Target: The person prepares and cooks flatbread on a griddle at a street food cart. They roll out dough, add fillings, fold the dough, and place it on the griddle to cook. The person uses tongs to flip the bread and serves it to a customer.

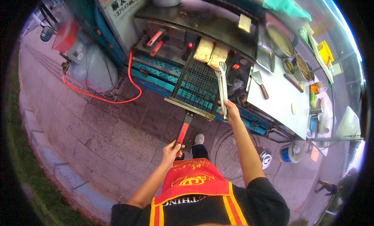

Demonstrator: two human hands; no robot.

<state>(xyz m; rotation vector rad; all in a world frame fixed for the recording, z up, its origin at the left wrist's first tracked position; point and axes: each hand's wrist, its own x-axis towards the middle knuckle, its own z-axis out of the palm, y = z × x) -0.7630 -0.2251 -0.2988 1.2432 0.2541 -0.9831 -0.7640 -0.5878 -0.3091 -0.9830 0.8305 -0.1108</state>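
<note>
My left hand [172, 152] grips the black-and-red handle [183, 132] of a wire-mesh grill rack [197, 82], pulled partly out from below a dark griddle [190, 15]. Two browned flatbreads lie side by side at the rack's far end, one on the left [204, 50] and one on the right [218, 55]. Metal tongs [223, 88] are in my right hand [230, 110]; their tips are at the near edge of the right flatbread, and whether they pinch it I cannot tell. A paler flat piece of dough [244, 23] rests on the griddle's right part.
On the white worktop [277, 106] at the right are a scraper [260, 82], a wooden rod [293, 83], a metal tray [266, 60] and several pots. A gas cylinder [92, 71] with a red hose [117, 102] stands at the left. A lidded bucket [289, 153] is on the pavement.
</note>
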